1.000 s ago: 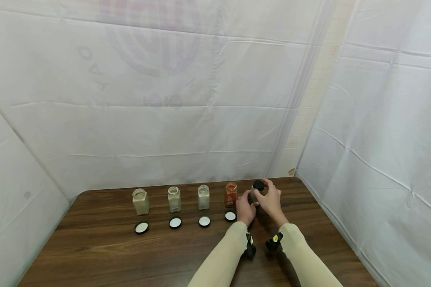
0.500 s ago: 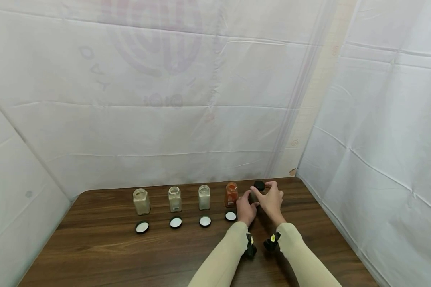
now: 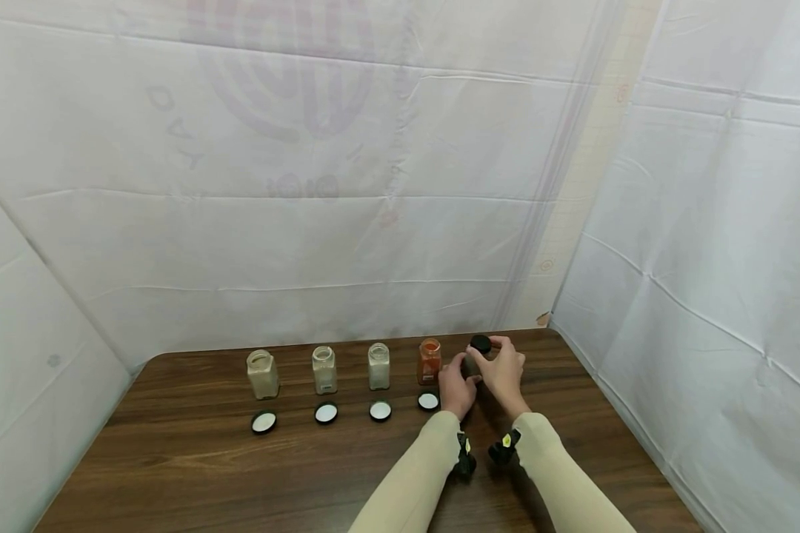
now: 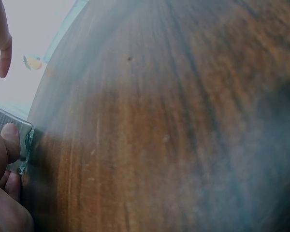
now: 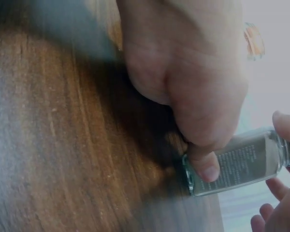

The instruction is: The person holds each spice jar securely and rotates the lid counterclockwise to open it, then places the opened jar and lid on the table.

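1. The jar (image 5: 241, 162) stands at the right end of the row on the table (image 3: 207, 474), just right of the red jar (image 3: 430, 360).
2. The left hand (image 3: 456, 387) grips the jar's body low down; the wrist view shows the thumb pressed on the label near the base.
3. The right hand (image 3: 504, 370) pinches the black cap (image 3: 480, 343) from above.
4. Handling, as a judgement: the jar looks like clear, rigid glass or hard plastic, small and light. Its smooth wall may slip; the flat labelled sides give the best hold. The cap's rim suits a fingertip grip.
5. Hidden: the hands cover most of the jar in the head view. Its contents cannot be made out.
6. The left wrist view shows only a corner of the jar, much blurred.
7. Whether the cap is seated or loose cannot be told.
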Tool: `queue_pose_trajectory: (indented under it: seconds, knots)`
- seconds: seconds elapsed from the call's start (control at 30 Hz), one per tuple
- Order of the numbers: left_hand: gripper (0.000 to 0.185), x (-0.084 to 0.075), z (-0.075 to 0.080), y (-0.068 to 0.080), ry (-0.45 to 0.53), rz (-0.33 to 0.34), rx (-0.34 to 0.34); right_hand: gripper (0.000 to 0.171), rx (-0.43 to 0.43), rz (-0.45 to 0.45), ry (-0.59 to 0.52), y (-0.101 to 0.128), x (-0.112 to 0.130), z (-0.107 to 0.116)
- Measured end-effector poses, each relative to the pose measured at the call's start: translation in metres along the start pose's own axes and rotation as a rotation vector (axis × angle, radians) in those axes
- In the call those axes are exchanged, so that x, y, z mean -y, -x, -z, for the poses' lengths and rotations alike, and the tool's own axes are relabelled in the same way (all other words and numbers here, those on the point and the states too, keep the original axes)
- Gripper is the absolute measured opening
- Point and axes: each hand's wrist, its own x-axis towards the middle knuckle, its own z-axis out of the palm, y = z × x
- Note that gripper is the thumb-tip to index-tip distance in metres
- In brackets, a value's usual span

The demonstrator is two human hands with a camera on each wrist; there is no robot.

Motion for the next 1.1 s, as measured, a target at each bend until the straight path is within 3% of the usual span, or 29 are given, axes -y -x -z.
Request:
queue_pose_trajectory:
  seconds: [0.17, 0.37, 0.73, 1.1]
  knots:
    - [0.040, 0.0018, -0.0010, -0.0005, -0.016, -0.005, -0.011, 0.051, 0.062, 0.069, 0.006, -0.0015, -0.0010, 0.0038]
    - [0.039, 0.0019, -0.0003, 0.0009, -0.010, -0.018, -0.017, 0.049, 0.111, 0.066, -0.001, -0.0017, -0.0008, 0.0050]
    - [0.041, 0.0031, -0.0018, 0.0012, -0.015, -0.028, -0.021, 0.070, 0.091, -0.002, -0.038, 0.0007, -0.0029, 0.0032]
    - [0.040, 0.0007, -0.0004, 0.0003, -0.013, -0.005, -0.016, 0.059, 0.020, -0.066, -0.063, 0.0063, -0.0013, 0.0006]
